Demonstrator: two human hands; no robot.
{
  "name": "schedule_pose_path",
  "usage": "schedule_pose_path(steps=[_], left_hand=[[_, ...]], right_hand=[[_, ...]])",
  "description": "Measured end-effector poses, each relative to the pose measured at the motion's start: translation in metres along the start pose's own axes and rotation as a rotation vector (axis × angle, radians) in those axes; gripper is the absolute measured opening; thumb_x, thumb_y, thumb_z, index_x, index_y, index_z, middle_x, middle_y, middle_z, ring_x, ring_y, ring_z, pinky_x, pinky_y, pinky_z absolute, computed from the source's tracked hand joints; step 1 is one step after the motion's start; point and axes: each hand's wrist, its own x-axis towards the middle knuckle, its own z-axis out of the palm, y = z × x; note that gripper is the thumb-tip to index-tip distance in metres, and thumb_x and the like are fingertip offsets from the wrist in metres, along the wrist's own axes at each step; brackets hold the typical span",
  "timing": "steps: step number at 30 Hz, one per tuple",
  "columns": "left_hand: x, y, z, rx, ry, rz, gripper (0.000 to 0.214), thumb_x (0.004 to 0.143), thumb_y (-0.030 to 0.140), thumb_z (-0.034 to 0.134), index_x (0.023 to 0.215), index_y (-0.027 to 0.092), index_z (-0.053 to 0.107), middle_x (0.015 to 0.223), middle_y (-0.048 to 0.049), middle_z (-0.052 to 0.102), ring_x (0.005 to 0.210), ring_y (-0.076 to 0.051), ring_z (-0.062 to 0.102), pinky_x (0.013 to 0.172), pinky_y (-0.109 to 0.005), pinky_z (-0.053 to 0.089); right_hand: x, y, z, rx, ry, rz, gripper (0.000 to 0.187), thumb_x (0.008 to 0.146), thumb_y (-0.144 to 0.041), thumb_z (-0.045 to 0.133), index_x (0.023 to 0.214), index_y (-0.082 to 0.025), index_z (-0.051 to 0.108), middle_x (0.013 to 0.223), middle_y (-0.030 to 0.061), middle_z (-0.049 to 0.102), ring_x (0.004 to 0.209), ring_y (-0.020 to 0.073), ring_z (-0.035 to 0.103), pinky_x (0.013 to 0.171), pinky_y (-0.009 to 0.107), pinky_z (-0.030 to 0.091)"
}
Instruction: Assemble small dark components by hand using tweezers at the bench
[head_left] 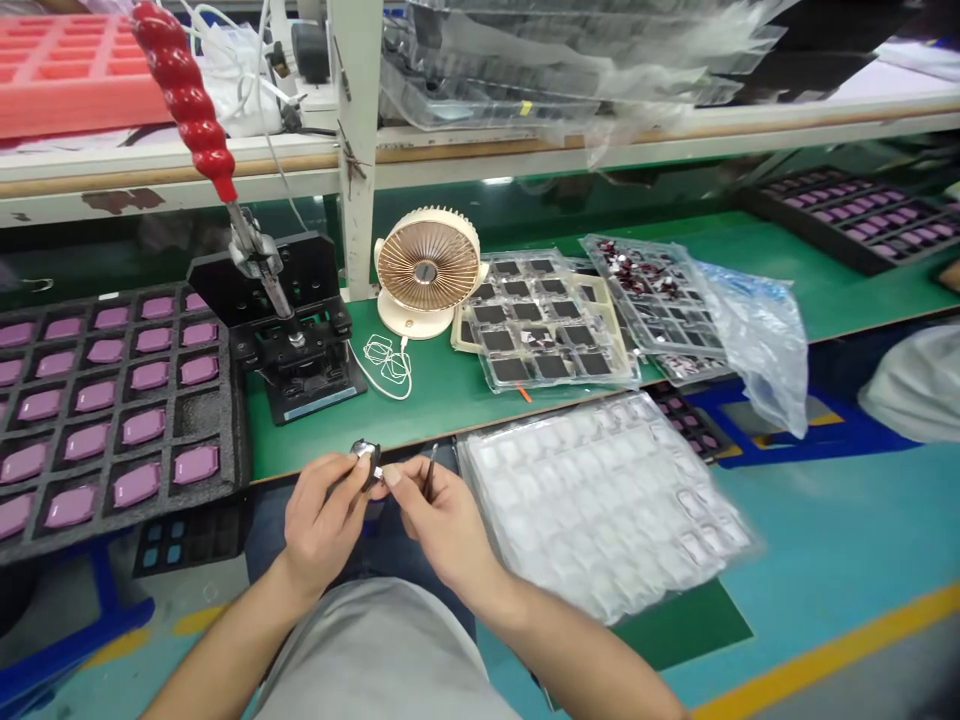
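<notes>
Apparently the handwork is partway along on a single piece: a small dark part sits in the fingertips of the left hand, raised just off the bench edge at the centre of the clock. The right hand pinches a pale tab at the part's lower edge between thumb and finger, while a dark slim tool, probably tweezers, is tucked in the same hand. Neither hand is spread; whether the tab is joined to the part is too small to tell, so what remains to be done on it cannot be read. Judging by the purple pieces seated in rows in the foam tray at ten o'clock, plenty are already laid out, though whether they belong with this part is unclear. At eleven stands a lever press with a red handle; between twelve and one, a fan, its white cable looped over the bench. Clear trays of dark squares lie at two. At three, just beside the right hand, a plastic-covered tray crowds that side; the press, fan and cable take up the bench ahead.
</notes>
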Motion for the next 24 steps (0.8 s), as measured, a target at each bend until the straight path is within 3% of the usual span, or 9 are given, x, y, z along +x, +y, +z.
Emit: schedule_pose_path(steps=[3, 8, 14, 19, 22, 24], left_hand=[[-0.002, -0.003, 0.000, 0.033, 0.025, 0.020, 0.051, 0.076, -0.011, 0.079, 0.123, 0.007, 0.070, 0.111, -0.0131, 0.065, 0.110, -0.020, 0.064, 0.094, -0.037, 0.060], [-0.003, -0.006, 0.001, 0.063, 0.039, 0.029, 0.051, 0.073, -0.010, 0.081, 0.120, 0.006, 0.071, 0.110, -0.0136, 0.065, 0.109, -0.021, 0.065, 0.093, -0.036, 0.060], [-0.003, -0.009, -0.003, -0.075, 0.017, -0.034, 0.052, 0.074, -0.013, 0.079, 0.122, 0.007, 0.070, 0.112, -0.0130, 0.068, 0.109, -0.020, 0.066, 0.094, -0.037, 0.061], [0.002, -0.003, -0.009, -0.176, 0.011, -0.084, 0.044, 0.076, -0.012, 0.078, 0.116, 0.005, 0.069, 0.108, -0.0116, 0.067, 0.106, -0.015, 0.066, 0.093, -0.032, 0.061], [0.004, 0.002, -0.010, -0.248, -0.010, -0.129, 0.040, 0.079, -0.011, 0.077, 0.115, 0.005, 0.070, 0.107, -0.0113, 0.067, 0.104, -0.014, 0.067, 0.092, -0.030, 0.061], [0.006, 0.005, -0.011, -0.300, -0.015, -0.182, 0.040, 0.080, -0.010, 0.077, 0.115, 0.007, 0.072, 0.106, -0.0104, 0.067, 0.101, -0.013, 0.067, 0.089, -0.028, 0.061]], right_hand=[[0.001, 0.003, 0.004, -0.026, 0.039, -0.019, 0.070, 0.083, -0.081, 0.068, 0.092, -0.012, 0.066, 0.075, 0.0077, 0.054, 0.059, 0.0060, 0.036, 0.051, 0.021, 0.026], [0.005, 0.005, 0.010, 0.022, 0.011, 0.027, 0.071, 0.082, -0.082, 0.070, 0.093, -0.012, 0.066, 0.064, 0.0054, 0.044, 0.065, 0.0090, 0.043, 0.056, 0.021, 0.030], [0.011, 0.005, 0.012, 0.017, -0.076, -0.057, 0.068, 0.089, -0.076, 0.068, 0.091, -0.010, 0.055, 0.084, 0.0094, 0.059, 0.079, 0.0091, 0.054, 0.065, 0.021, 0.040], [0.023, 0.012, 0.007, 0.036, -0.147, -0.132, 0.066, 0.090, -0.067, 0.073, 0.111, -0.008, 0.051, 0.102, 0.0077, 0.056, 0.092, 0.0065, 0.054, 0.084, 0.019, 0.049], [0.024, 0.012, 0.005, 0.099, -0.285, -0.134, 0.065, 0.097, -0.064, 0.066, 0.125, -0.007, 0.052, 0.086, 0.0042, 0.047, 0.093, 0.0074, 0.052, 0.086, 0.019, 0.048], [0.022, 0.008, 0.002, 0.119, -0.380, -0.178, 0.057, 0.103, -0.061, 0.059, 0.119, -0.006, 0.057, 0.072, 0.0021, 0.035, 0.089, 0.0082, 0.050, 0.082, 0.018, 0.044]])
